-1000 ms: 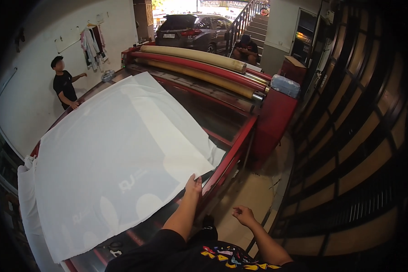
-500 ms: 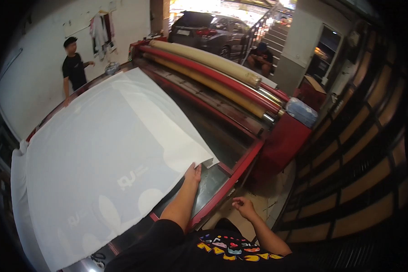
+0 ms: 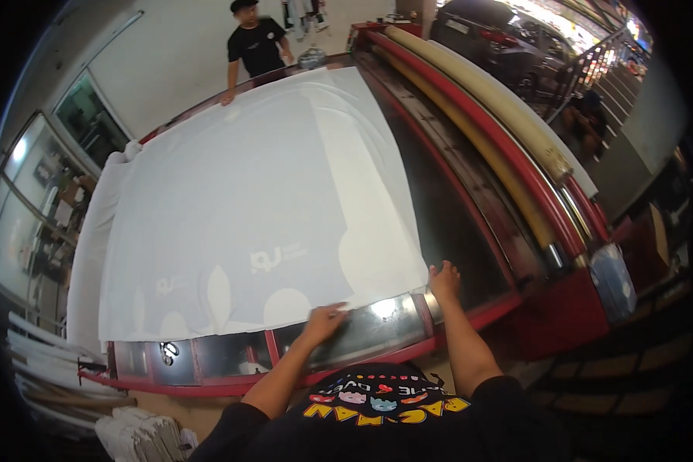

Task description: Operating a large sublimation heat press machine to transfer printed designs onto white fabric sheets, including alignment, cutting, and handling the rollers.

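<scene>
While the big white sheet (image 3: 262,208) lies flat over the red-framed table (image 3: 470,323), its long axis runs from the near edge under the person's hands away toward the far end, where a co-worker (image 3: 254,46) in a black shirt stands with a hand on the far edge. The left hand (image 3: 323,319) rests on the sheet's near edge, its grip closed in a light pinch on the fabric, thumb and fingers pressed together at the hem. The right hand (image 3: 444,281) sits just right of the sheet's near right corner, fingers spread and flat on the dark glassy surface of the table; its grip is open and holds nothing. Faint pale shapes show in the sheet just beyond the left hand. Beyond and to the right of the right hand, long cream and yellow rollers (image 3: 508,115) lie parallel to the sheet's right edge. Left of the left hand, stacked white rolls (image 3: 46,354) lean beside the table.
</scene>
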